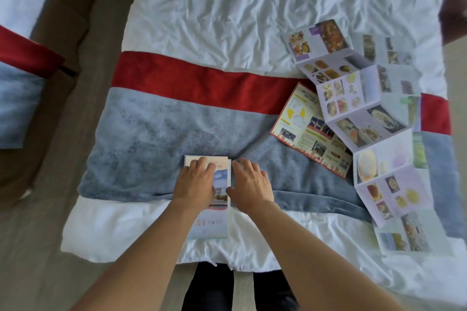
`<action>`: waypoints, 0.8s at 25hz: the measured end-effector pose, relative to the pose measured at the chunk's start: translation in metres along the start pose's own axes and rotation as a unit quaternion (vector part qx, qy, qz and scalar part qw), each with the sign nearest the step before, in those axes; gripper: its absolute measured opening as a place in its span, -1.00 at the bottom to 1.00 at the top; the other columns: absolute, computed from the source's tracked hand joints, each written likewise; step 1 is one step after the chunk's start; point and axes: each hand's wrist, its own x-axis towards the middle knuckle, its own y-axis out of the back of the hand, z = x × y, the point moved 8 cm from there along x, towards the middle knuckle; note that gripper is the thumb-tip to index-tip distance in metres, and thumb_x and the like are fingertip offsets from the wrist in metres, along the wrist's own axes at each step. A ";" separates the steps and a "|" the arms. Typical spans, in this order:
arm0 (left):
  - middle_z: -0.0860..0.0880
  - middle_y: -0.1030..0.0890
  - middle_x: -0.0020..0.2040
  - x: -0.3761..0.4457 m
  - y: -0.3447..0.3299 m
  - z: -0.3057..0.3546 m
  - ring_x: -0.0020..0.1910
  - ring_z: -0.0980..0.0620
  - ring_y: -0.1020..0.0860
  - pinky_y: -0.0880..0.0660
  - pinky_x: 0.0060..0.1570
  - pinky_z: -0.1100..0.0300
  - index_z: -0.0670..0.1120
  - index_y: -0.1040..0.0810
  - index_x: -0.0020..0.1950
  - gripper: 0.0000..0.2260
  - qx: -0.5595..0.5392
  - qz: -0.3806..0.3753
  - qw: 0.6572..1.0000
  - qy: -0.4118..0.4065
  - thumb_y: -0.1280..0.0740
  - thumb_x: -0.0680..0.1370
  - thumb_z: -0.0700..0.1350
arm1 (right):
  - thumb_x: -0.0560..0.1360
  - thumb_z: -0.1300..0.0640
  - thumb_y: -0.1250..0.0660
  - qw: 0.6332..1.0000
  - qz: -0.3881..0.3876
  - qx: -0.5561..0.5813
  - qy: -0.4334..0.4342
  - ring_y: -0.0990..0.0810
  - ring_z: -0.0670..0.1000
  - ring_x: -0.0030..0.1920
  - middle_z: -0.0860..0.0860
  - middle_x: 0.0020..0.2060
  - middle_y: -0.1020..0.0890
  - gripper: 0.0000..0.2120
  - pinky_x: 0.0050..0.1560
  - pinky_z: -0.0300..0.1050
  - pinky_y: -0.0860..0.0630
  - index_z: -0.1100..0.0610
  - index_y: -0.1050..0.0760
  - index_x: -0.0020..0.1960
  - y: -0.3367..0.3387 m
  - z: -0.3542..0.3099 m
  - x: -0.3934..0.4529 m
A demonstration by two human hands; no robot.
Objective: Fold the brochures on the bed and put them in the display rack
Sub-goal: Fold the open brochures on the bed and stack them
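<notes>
A folded brochure (213, 225) with a landscape photo and red characters lies at the near edge of the bed (227, 7), across the grey runner and white sheet. My left hand (195, 184) presses flat on its upper half. My right hand (251, 184) rests flat on the grey runner just right of it, thumb touching the brochure's right edge. To the right, a long accordion brochure (358, 118) with food photos lies unfolded. An orange-bordered brochure (307, 129) lies open, partly under it. No display rack is in view.
A red and grey bed runner (156, 121) crosses the bed. More pale leaflets (394, 58) lie at the bed's right edge. A second bed (17, 58) stands at the left across a brown floor gap. My dark trouser legs are at the foot of the bed.
</notes>
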 end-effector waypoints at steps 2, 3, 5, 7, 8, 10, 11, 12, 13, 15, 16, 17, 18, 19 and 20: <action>-0.08 -0.38 0.34 0.011 0.016 0.022 0.29 -0.12 -0.39 -0.39 0.16 0.04 -0.08 -0.42 0.34 -0.63 -0.005 -0.008 1.000 -0.022 -0.31 0.53 -0.10 | 0.50 -0.02 -0.38 1.000 0.011 0.009 -0.020 -0.34 0.10 0.39 0.00 0.39 -0.38 -0.44 0.34 0.02 -0.30 0.03 -0.30 0.44 0.017 0.011 -0.002; -0.08 -0.36 0.37 0.016 0.025 0.037 0.31 -0.12 -0.38 -0.39 0.18 0.03 -0.08 -0.41 0.35 -0.61 -0.010 -0.007 0.999 -0.035 -0.31 0.53 -0.08 | 0.50 -0.02 -0.37 0.999 0.018 0.013 -0.032 -0.35 0.10 0.38 0.01 0.37 -0.40 -0.46 0.34 0.01 -0.32 0.03 -0.31 0.42 0.026 0.020 -0.005; -0.08 -0.33 0.40 0.029 0.045 0.073 0.34 -0.13 -0.36 -0.37 0.22 0.01 -0.08 -0.38 0.38 -0.57 -0.014 -0.001 0.998 -0.064 -0.33 0.53 -0.03 | 0.51 -0.04 -0.37 0.998 0.035 0.019 -0.055 -0.37 0.10 0.38 0.01 0.36 -0.41 -0.49 0.32 0.02 -0.32 0.02 -0.31 0.40 0.044 0.043 -0.013; -0.08 -0.32 0.41 0.043 0.062 0.107 0.35 -0.13 -0.35 -0.37 0.23 -0.01 -0.07 -0.36 0.40 -0.55 -0.009 0.010 0.996 -0.089 -0.33 0.53 -0.04 | 0.53 -0.07 -0.36 0.996 0.046 0.026 -0.075 -0.34 0.11 0.41 0.02 0.40 -0.39 -0.44 0.34 0.04 -0.31 0.02 -0.27 0.45 0.062 0.071 -0.020; -0.08 -0.33 0.40 0.049 0.067 0.123 0.34 -0.13 -0.35 -0.38 0.22 0.00 -0.07 -0.35 0.40 -0.56 -0.007 0.014 0.995 -0.097 -0.32 0.54 -0.05 | 0.53 -0.08 -0.35 0.995 0.050 0.031 -0.086 -0.32 0.11 0.42 0.02 0.42 -0.37 -0.42 0.35 0.04 -0.30 0.02 -0.25 0.48 0.070 0.087 -0.024; -0.07 -0.34 0.37 0.066 0.073 0.156 0.33 -0.12 -0.37 -0.39 0.19 0.01 -0.07 -0.34 0.40 -0.57 0.002 0.018 0.994 -0.107 -0.30 0.54 -0.08 | 0.54 -0.10 -0.34 0.991 0.061 0.037 -0.110 -0.31 0.10 0.43 0.02 0.43 -0.36 -0.40 0.36 0.04 -0.30 0.03 -0.24 0.49 0.088 0.127 -0.031; -0.06 -0.34 0.36 0.073 0.073 0.171 0.33 -0.11 -0.37 -0.39 0.18 0.01 -0.06 -0.34 0.41 -0.56 0.002 0.017 0.994 -0.109 -0.30 0.54 -0.08 | 0.53 -0.10 -0.34 0.990 0.066 0.038 -0.120 -0.31 0.10 0.42 0.02 0.42 -0.36 -0.40 0.36 0.04 -0.30 0.03 -0.24 0.48 0.095 0.147 -0.034; -0.06 -0.35 0.36 0.081 0.072 0.187 0.32 -0.11 -0.37 -0.40 0.18 0.01 -0.06 -0.34 0.41 -0.56 0.002 0.012 0.994 -0.112 -0.31 0.53 -0.07 | 0.53 -0.10 -0.34 0.988 0.069 0.040 -0.130 -0.32 0.10 0.42 0.02 0.41 -0.37 -0.40 0.36 0.04 -0.31 0.03 -0.25 0.48 0.102 0.168 -0.037; -0.06 -0.35 0.36 0.088 0.069 0.204 0.32 -0.11 -0.37 -0.40 0.18 0.01 -0.06 -0.35 0.40 -0.56 0.010 0.005 0.993 -0.117 -0.32 0.53 -0.05 | 0.52 -0.09 -0.34 0.987 0.072 0.042 -0.139 -0.33 0.11 0.41 0.02 0.40 -0.38 -0.40 0.37 0.06 -0.32 0.03 -0.25 0.48 0.107 0.189 -0.040; -0.06 -0.36 0.35 0.104 0.063 0.238 0.31 -0.11 -0.37 -0.40 0.18 0.01 -0.06 -0.38 0.35 -0.58 0.033 -0.006 0.992 -0.121 -0.33 0.52 -0.04 | 0.51 -0.08 -0.35 0.985 0.079 0.042 -0.150 -0.33 0.13 0.41 0.03 0.41 -0.38 -0.39 0.38 0.10 -0.32 0.03 -0.24 0.49 0.120 0.233 -0.042; -0.07 -0.36 0.34 0.111 0.060 0.255 0.30 -0.11 -0.37 -0.40 0.17 0.00 -0.07 -0.39 0.33 -0.60 0.035 -0.011 0.992 -0.119 -0.33 0.52 -0.05 | 0.51 -0.08 -0.35 0.984 0.078 0.045 -0.155 -0.33 0.14 0.41 0.04 0.41 -0.37 -0.38 0.39 0.11 -0.31 0.03 -0.23 0.50 0.125 0.254 -0.042; -0.08 -0.36 0.33 0.118 0.056 0.273 0.28 -0.12 -0.38 -0.41 0.15 -0.01 -0.07 -0.40 0.32 -0.62 0.032 -0.016 0.993 -0.116 -0.33 0.52 -0.06 | 0.51 -0.09 -0.36 0.983 0.076 0.048 -0.160 -0.32 0.15 0.41 0.05 0.42 -0.36 -0.36 0.40 0.12 -0.30 0.04 -0.23 0.50 0.130 0.274 -0.041; -0.08 -0.36 0.32 0.126 0.054 0.289 0.27 -0.13 -0.39 -0.42 0.13 -0.03 -0.07 -0.40 0.31 -0.63 0.030 -0.017 0.993 -0.117 -0.33 0.52 -0.07 | 0.51 -0.10 -0.36 0.982 0.080 0.048 -0.164 -0.32 0.15 0.42 0.05 0.43 -0.36 -0.35 0.40 0.11 -0.29 0.04 -0.23 0.51 0.134 0.292 -0.040; -0.08 -0.36 0.30 0.135 0.050 0.308 0.26 -0.13 -0.40 -0.43 0.10 -0.04 -0.08 -0.40 0.31 -0.63 0.026 -0.023 0.993 -0.116 -0.34 0.52 -0.07 | 0.51 -0.10 -0.36 0.981 0.082 0.047 -0.167 -0.32 0.14 0.41 0.05 0.43 -0.36 -0.36 0.39 0.11 -0.30 0.03 -0.24 0.51 0.138 0.310 -0.039; -0.08 -0.37 0.29 0.143 0.046 0.322 0.25 -0.13 -0.41 -0.44 0.08 -0.03 -0.07 -0.40 0.31 -0.62 0.005 -0.031 0.994 -0.109 -0.35 0.52 -0.06 | 0.51 -0.10 -0.36 0.981 0.086 0.051 -0.167 -0.33 0.14 0.40 0.04 0.42 -0.37 -0.37 0.36 0.11 -0.31 0.02 -0.25 0.50 0.141 0.325 -0.037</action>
